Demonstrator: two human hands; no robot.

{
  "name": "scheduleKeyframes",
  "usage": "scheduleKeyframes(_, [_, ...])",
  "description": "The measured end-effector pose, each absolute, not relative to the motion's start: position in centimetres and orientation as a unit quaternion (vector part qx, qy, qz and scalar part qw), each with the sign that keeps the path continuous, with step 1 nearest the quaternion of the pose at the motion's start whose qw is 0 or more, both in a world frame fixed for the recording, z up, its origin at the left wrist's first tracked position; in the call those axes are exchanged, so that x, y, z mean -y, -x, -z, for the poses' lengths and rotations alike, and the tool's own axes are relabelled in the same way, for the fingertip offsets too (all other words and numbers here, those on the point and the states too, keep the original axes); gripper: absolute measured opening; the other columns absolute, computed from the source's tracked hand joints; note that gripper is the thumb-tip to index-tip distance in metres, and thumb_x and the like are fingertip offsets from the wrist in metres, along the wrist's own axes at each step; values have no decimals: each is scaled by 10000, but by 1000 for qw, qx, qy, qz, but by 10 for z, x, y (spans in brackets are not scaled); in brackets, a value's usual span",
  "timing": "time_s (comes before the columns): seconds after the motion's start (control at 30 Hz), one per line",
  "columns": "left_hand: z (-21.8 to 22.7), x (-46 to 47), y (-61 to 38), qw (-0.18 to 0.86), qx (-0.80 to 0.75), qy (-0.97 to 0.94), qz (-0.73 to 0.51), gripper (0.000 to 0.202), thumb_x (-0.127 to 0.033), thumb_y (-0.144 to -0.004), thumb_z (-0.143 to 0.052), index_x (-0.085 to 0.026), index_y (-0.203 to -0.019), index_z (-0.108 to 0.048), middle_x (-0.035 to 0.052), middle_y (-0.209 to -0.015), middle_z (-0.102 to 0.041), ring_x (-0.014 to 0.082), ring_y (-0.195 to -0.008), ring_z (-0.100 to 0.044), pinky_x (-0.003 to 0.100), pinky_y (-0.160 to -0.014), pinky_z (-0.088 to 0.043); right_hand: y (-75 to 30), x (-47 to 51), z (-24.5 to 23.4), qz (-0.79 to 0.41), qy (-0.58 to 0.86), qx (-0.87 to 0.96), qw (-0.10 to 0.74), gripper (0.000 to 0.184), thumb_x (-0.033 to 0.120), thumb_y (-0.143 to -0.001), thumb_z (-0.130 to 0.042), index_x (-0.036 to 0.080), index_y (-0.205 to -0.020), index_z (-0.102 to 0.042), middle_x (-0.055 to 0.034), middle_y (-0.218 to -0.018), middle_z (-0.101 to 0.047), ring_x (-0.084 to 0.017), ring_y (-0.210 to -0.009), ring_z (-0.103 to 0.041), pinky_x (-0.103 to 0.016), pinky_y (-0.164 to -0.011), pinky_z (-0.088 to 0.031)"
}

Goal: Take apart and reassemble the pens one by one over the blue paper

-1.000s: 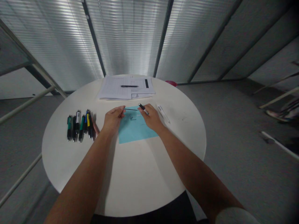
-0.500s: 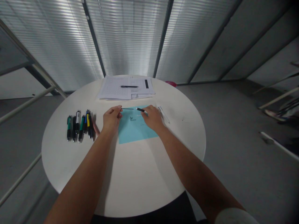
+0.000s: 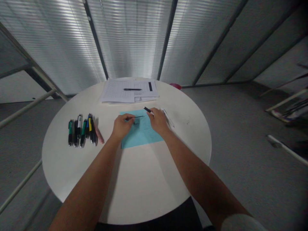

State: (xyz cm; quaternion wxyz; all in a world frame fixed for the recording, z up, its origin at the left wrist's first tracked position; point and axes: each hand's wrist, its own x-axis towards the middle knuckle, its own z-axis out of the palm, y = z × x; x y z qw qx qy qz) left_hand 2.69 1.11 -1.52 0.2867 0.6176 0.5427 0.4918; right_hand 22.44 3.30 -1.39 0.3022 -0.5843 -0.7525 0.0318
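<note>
Over a light-blue sheet point(image 3: 143, 136), my left hand point(image 3: 122, 126) pinches a thin dark rod that looks like a pen refill point(image 3: 139, 116), its free end pointing right. My right hand point(image 3: 159, 121) is closed on a black-and-white pen barrel point(image 3: 148, 110), tilted with its black end up and to the left. The refill's tip and the barrel are apart. Small parts point(image 3: 136, 123) lie on the sheet by my left fingers, too small to name. Just right of my right hand rests a whitish, pen-like piece point(image 3: 168, 118).
Several pens point(image 3: 83, 131) in green, black, white and yellow lie at the left of the round white table point(image 3: 144, 179), a pinkish stick-like thing point(image 3: 99, 133) beside them. A stack of printed papers point(image 3: 115, 91) with a black pen point(image 3: 132, 89) on top is at the back.
My left hand has moved right and slightly down with the refill, over the blue sheet. My right hand has tilted the barrel's black end upward and shifted it slightly right.
</note>
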Motion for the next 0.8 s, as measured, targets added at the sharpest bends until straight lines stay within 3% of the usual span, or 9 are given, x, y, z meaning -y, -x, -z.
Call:
scheduleKeyframes(0.1, [13,-9,-27,205,-570,-678,-417,187,-256,-802,-642,-235,-902,-798,62,-923,-760,256,-958,-642,424,-952,-448,-222,-33,16,-56,542,777,315,225,321,-1001,-452,196,-1055,-631,-96,-1039,-698,-250,-969,-575,-365,-863,-416])
scheduleKeyframes(0.23, [9,-6,-28,163,-610,-677,-378,211,-252,-824,-620,-238,-936,-797,89,-982,-756,308,-1089,-597,476,-996,-415,-219,-31,17,-78,501,808,299,181,309,-984,-501,198,-1010,-641,-81,-999,-695,-238,-938,-553,-356,-847,-413])
scheduleKeyframes(0.47, [11,-7,-30,152,-606,-705,-335,228,-224,-808,-598,-260,-926,-790,75,-1010,-752,316,-1056,-607,481,-982,-414,-220,-31,18,-84,490,811,307,156,290,-976,-519,193,-1003,-639,-77,-976,-685,-230,-918,-541,-346,-836,-403])
scheduleKeyframes(0.6, [13,-6,-31,146,-589,-705,-368,206,-301,-803,-639,-259,-944,-784,87,-1034,-733,302,-1036,-605,463,-974,-416,-218,-30,17,-98,462,821,321,149,282,-969,-537,187,-1003,-647,-67,-957,-689,-219,-895,-543,-332,-819,-399])
scheduleKeyframes(0.8, [14,-8,-31,193,-571,-674,-427,168,-373,-789,-678,-250,-843,-778,59,-903,-744,276,-981,-611,418,-937,-433,-214,-26,13,-148,430,826,333,182,330,-962,-560,185,-981,-669,-55,-923,-695,-198,-879,-549,-308,-805,-400])
